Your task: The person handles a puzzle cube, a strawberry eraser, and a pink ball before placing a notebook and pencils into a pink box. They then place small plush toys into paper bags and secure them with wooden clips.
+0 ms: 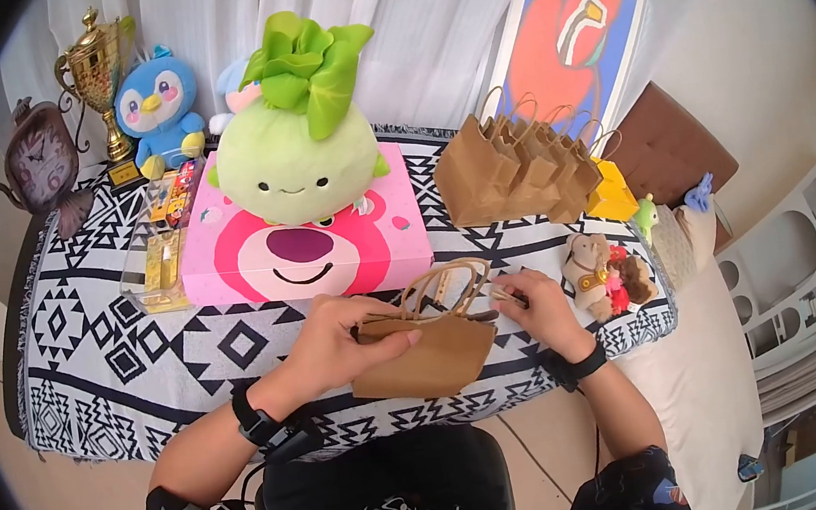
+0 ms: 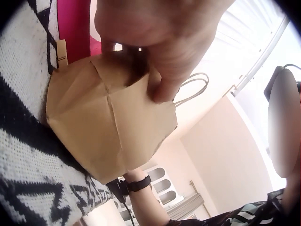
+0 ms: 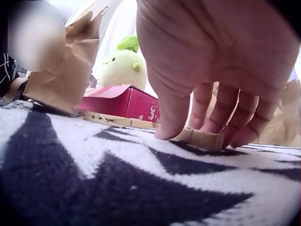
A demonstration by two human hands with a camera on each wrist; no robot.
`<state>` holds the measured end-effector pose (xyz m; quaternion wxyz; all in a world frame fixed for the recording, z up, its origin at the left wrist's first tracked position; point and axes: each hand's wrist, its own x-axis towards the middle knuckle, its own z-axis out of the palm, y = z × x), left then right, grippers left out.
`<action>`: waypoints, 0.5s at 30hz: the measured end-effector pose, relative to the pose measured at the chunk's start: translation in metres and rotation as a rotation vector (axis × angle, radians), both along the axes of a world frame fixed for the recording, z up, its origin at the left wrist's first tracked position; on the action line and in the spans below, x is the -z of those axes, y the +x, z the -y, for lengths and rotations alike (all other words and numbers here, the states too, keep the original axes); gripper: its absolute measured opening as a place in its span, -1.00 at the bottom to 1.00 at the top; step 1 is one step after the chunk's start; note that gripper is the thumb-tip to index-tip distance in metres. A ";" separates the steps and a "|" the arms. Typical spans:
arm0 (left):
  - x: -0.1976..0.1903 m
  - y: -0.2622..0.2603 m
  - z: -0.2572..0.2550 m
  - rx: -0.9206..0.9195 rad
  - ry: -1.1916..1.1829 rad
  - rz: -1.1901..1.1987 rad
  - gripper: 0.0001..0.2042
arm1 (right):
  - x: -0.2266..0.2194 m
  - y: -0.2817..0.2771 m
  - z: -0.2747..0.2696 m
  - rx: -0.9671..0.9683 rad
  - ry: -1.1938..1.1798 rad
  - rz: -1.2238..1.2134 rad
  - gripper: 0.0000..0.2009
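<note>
My left hand (image 1: 340, 335) grips the top of a small brown paper bag (image 1: 430, 361) with twisted handles, thumb on its near face. In the left wrist view the bag (image 2: 106, 120) tilts over the cloth, my fingers partly hidden behind its top edge. Just right of the bag, my right hand (image 1: 542, 310) reaches down to the cloth. The right wrist view shows its thumb and fingertips around a small light-brown, wood-like piece (image 3: 207, 140), low at the cloth. A thin tan strip (image 1: 444, 286) with dark marks lies behind the bag handles.
A pink bear-face box (image 1: 310, 281) carries a green plush (image 1: 302, 166). Several paper bags (image 1: 509, 173) stand at the back right, near a yellow box (image 1: 612, 193). Small plush toys (image 1: 591, 274) lie right of my right hand. Clear cases (image 1: 162, 258) stand left of the box.
</note>
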<state>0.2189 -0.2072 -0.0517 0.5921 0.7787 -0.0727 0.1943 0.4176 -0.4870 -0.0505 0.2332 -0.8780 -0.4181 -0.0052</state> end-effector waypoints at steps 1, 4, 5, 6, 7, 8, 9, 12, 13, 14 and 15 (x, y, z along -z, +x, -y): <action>-0.001 -0.001 0.001 -0.028 -0.015 -0.002 -0.74 | 0.001 0.000 -0.003 -0.048 -0.016 0.050 -0.82; -0.003 -0.003 0.000 -0.074 -0.050 -0.028 -0.76 | -0.009 -0.002 -0.009 -0.058 0.076 0.073 -0.88; -0.004 -0.003 0.000 -0.084 -0.054 -0.028 -0.76 | -0.018 -0.005 -0.010 -0.034 0.179 0.041 -0.86; -0.005 -0.003 0.001 -0.094 -0.043 -0.007 -0.76 | -0.029 -0.006 -0.009 -0.006 0.223 -0.003 -0.85; -0.005 -0.003 0.002 -0.102 -0.034 0.013 -0.77 | -0.045 -0.013 -0.009 0.001 0.273 -0.052 -0.83; -0.004 -0.003 0.003 -0.107 -0.038 0.010 -0.77 | -0.061 -0.022 -0.010 0.007 0.387 -0.143 -0.83; -0.003 -0.003 0.005 -0.122 -0.034 0.049 -0.77 | -0.075 -0.032 -0.010 0.016 0.502 -0.235 -0.84; -0.002 -0.002 0.008 -0.160 -0.018 0.106 -0.77 | -0.107 -0.067 -0.009 -0.114 0.709 -0.414 -0.85; -0.002 -0.002 0.009 -0.183 -0.003 0.126 -0.77 | -0.108 -0.073 -0.013 -0.112 0.710 -0.414 -0.85; -0.003 -0.003 0.009 -0.181 -0.002 0.125 -0.77 | -0.108 -0.079 -0.018 -0.228 0.700 -0.278 -0.83; -0.005 -0.003 0.010 -0.181 0.014 0.161 -0.79 | -0.105 -0.085 -0.025 -0.344 0.687 -0.139 -0.81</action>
